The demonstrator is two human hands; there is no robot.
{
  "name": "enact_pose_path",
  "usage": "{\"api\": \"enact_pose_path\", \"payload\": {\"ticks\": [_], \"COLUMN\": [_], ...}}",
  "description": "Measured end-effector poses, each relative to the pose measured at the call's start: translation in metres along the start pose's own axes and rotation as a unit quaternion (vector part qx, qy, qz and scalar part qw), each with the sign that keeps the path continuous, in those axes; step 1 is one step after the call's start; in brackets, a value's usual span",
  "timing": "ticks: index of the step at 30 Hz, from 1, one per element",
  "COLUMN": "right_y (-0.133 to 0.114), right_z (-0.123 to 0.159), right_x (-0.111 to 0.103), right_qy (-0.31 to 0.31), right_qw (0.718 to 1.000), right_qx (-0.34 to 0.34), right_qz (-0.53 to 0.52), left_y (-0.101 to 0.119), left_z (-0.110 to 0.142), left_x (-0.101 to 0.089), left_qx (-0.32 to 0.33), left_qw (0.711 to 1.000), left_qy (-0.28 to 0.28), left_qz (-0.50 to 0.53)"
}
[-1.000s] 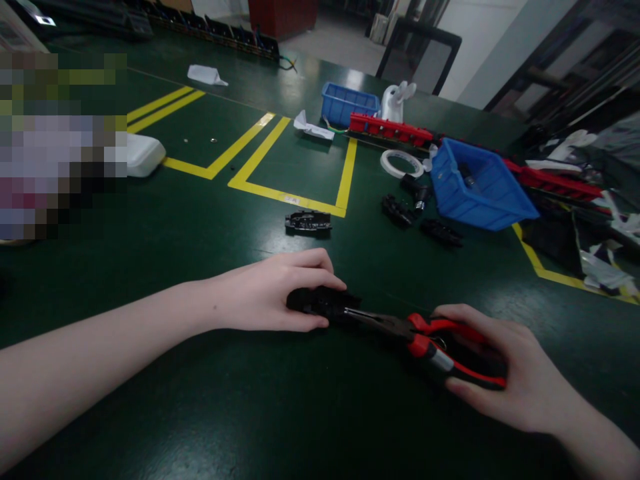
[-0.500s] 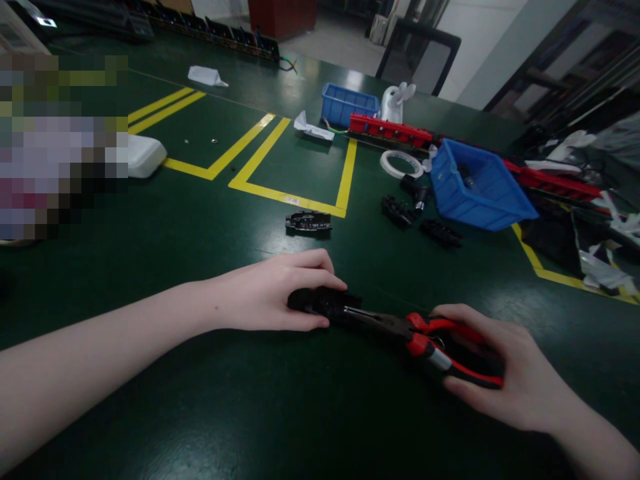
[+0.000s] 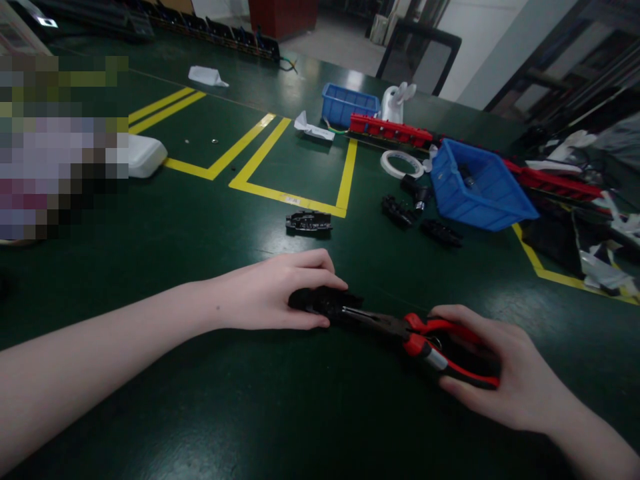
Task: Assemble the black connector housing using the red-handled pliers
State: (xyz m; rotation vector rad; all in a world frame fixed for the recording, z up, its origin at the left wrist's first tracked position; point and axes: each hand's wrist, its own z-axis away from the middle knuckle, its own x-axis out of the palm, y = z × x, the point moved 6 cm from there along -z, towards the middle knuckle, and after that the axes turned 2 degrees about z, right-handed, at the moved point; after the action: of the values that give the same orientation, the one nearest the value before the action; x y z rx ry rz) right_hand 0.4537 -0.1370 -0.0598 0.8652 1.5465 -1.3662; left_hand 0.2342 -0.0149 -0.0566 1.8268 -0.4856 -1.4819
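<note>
My left hand (image 3: pixel 273 293) lies low on the green table, its fingers and thumb closed round a small black plastic part (image 3: pixel 325 301) that it presses to the surface. My right hand (image 3: pixel 505 370) is wrapped round the red and black handles of long-nose pliers (image 3: pixel 425 340). The pliers' thin metal jaws reach left into the black part. Whatever the jaw tips grip is hidden inside the part.
More black parts (image 3: pixel 309 221) (image 3: pixel 397 209) (image 3: pixel 441 233) lie beyond my hands. A tilted blue bin (image 3: pixel 480 187), a smaller blue bin (image 3: pixel 347 103), a tape roll (image 3: pixel 400 163), red strips (image 3: pixel 390 129) and a white block (image 3: pixel 143 155) sit farther back. Yellow lines (image 3: pixel 295 195) mark the table.
My right hand and the pliers have shifted very slightly left toward the black part. My left hand has stayed put.
</note>
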Motion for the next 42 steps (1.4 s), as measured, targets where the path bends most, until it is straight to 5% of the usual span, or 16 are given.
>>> {"api": "enact_pose_path", "payload": {"ticks": [11, 17, 34, 42], "right_y": [-0.01, -0.012, -0.009, 0.019], "right_z": [-0.001, -0.004, -0.001, -0.006], "right_x": [0.001, -0.001, -0.006, -0.009], "right_qy": [0.003, 0.009, 0.072, 0.119], "right_qw": [0.999, 0.999, 0.995, 0.989], "right_qx": [-0.031, 0.048, 0.051, 0.044], "right_qz": [0.025, -0.017, -0.039, 0.075], "left_y": [0.001, 0.003, 0.006, 0.008], "left_z": [0.0, 0.0, -0.001, 0.001], "left_x": [0.002, 0.001, -0.002, -0.001], "left_qx": [-0.001, 0.004, 0.003, 0.033], "left_qw": [1.0, 0.999, 1.0, 0.999], "left_qy": [-0.017, -0.016, -0.024, -0.004], "left_qz": [-0.025, -0.032, -0.019, -0.026]}}
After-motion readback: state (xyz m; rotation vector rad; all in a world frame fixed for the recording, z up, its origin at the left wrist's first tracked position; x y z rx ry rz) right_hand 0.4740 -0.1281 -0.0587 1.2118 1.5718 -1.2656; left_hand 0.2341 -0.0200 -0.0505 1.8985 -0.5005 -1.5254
